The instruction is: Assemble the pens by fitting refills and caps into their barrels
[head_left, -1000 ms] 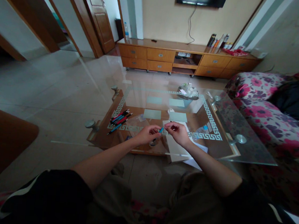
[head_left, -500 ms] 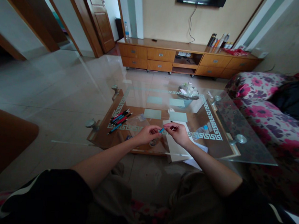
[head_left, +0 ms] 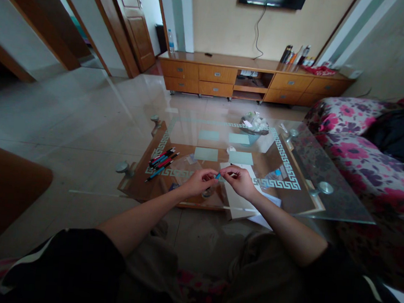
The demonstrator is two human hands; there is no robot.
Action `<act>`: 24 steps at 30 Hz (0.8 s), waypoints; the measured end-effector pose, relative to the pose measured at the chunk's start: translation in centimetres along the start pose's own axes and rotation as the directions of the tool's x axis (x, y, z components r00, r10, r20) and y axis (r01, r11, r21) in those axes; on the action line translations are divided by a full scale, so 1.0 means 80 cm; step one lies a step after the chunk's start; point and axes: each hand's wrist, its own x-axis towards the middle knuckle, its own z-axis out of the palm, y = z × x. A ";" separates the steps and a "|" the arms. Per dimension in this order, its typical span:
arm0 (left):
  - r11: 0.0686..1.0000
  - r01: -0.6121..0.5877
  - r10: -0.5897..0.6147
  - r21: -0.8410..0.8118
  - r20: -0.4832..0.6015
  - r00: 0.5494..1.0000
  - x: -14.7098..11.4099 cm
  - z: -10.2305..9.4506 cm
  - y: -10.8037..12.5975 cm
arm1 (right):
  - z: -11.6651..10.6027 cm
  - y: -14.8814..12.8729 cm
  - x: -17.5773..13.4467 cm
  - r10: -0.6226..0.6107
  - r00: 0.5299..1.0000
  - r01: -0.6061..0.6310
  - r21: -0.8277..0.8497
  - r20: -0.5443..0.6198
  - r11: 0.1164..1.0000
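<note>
Over the near side of the glass table [head_left: 180, 196], my two hands meet fingertip to fingertip. My left hand [head_left: 200, 181] is closed in a pinch on one end of a small blue pen [head_left: 218, 175]. From the other side my right hand [head_left: 239, 180] pinches the same pen, and a dark tip pokes out above its fingers. Most of the pen is hidden by the fingers. Left of my hands lies a loose pile of pens [head_left: 162, 162] in red, blue and black.
White sheets and a flat pale box [head_left: 238, 201] lie below my right hand. A basket [head_left: 255, 132] with plastic bags stands at the far side. A plastic bottle [head_left: 275, 175] shows at the right. A flowered sofa [head_left: 358, 159] borders the table's right.
Almost nothing differs. My fingers have shifted very slightly around the blue pen, and the pile of pens lies as before.
</note>
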 end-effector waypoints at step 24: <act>0.998 -0.009 -0.001 -0.070 -0.135 0.991 -0.003 0.001 0.003 | -0.046 0.047 0.010 -0.063 0.951 -0.072 -0.416 -0.303 0.907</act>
